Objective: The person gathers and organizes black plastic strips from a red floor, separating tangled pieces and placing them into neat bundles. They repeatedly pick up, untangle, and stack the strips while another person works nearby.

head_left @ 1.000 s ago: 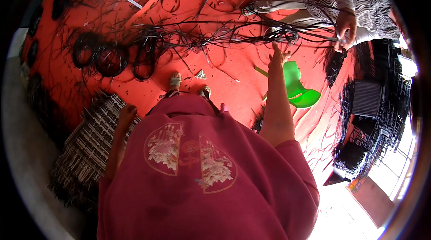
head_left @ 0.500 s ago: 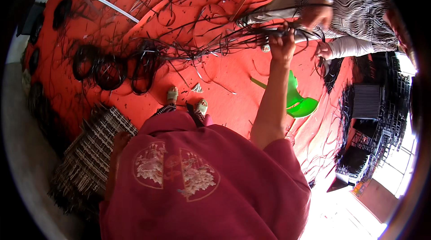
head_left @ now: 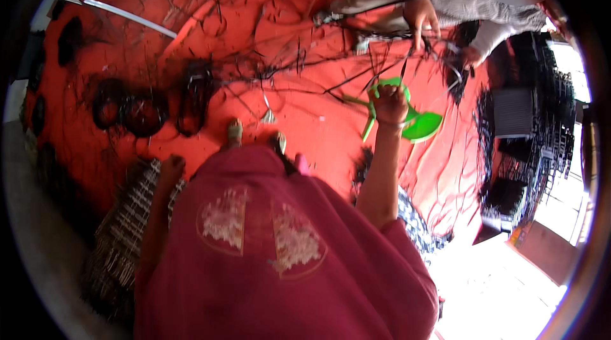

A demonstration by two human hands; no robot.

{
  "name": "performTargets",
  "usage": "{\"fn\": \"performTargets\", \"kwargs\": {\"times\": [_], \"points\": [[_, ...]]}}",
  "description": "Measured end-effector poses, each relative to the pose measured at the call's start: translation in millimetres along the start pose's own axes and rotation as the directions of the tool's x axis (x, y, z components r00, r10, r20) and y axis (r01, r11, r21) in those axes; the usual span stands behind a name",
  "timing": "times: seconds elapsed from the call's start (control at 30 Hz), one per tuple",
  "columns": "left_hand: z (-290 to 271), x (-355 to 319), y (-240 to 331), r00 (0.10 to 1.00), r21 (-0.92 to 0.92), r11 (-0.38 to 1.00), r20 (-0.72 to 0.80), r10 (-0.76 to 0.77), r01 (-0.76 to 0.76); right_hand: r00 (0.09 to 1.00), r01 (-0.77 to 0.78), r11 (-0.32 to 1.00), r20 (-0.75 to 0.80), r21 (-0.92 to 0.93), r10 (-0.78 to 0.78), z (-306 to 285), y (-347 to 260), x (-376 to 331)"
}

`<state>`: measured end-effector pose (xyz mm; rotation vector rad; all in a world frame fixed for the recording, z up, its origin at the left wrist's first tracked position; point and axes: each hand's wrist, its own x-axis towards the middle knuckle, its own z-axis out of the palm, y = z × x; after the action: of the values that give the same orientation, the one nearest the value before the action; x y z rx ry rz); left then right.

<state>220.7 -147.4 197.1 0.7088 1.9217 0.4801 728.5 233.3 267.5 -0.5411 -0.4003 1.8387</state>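
Head view shows my right hand (head_left: 389, 103) raised and closed around a bundle of dark thin wires (head_left: 356, 79) that fans out over the red floor (head_left: 305, 130). I judge them light, springy and snag-prone, best gripped where the strands gather. My left hand (head_left: 170, 167) rests loosely on a woven mesh stack (head_left: 124, 232). Another person's hand (head_left: 420, 19) holds the far end.
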Motion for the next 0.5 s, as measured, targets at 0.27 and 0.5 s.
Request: {"fn": "performTargets", "kwargs": {"times": [0.27, 0.5], "points": [[24.0, -4.0, 34.1, 0.995, -0.024, 0.996, 0.053, 0.084, -0.083, 0.691, 0.007, 0.989, -0.716, 0.147, 0.102, -169.1, 13.9, -123.9], [39.5, 20.5, -0.2, 0.967, 0.178, 0.960, 0.171, 0.187, -0.217, 0.443, -0.460, 0.888, -0.864, 0.012, 0.241, -178.8, 61.6, -212.0]]}}
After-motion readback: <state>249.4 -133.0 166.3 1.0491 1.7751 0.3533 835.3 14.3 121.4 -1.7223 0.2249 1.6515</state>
